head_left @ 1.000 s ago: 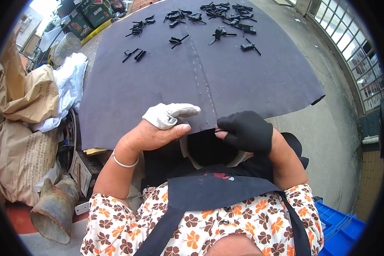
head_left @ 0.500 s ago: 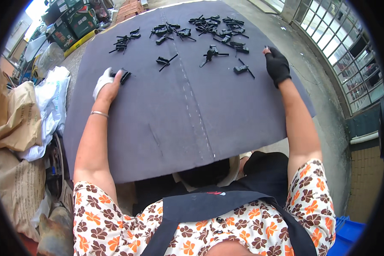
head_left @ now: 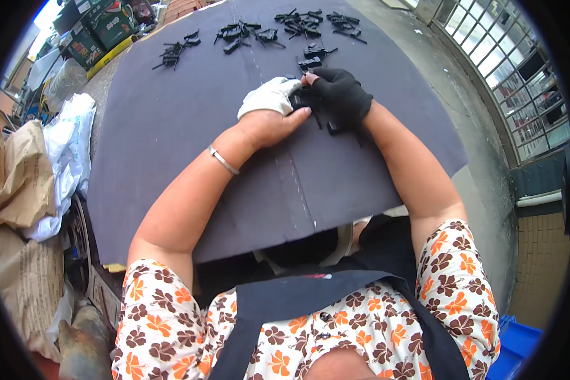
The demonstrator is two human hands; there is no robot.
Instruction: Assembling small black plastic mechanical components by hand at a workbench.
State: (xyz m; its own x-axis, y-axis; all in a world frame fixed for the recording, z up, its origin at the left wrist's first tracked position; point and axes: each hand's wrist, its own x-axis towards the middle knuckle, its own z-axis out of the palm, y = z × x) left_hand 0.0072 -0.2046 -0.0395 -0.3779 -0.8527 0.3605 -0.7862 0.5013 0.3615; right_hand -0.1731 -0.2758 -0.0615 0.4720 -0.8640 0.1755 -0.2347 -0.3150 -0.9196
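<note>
My left hand (head_left: 266, 104), in a white glove with a bare thumb, is closed on a small black plastic part (head_left: 299, 101) over the middle of the table. My right hand (head_left: 343, 98), in a black glove with bare fingertips, meets it there, thumb and finger pinched together at the top of the part. Whatever the pinch holds is too small to make out. Just below the right hand lies another black part (head_left: 333, 128), half covered. Beyond the hands rest black parts (head_left: 313, 58) with thin protruding arms.
Clusters of similar black parts (head_left: 240, 35) lie along the far side of the grey-covered table (head_left: 171, 164). Paper and plastic sacks (head_left: 25, 171) stand at the left. To the right are a barred window (head_left: 519, 69) and a blue crate (head_left: 518, 348).
Both hands have come together from the table's two sides to its middle. The left brought its black part rightward; the right moved left with its fingertips still pinched.
</note>
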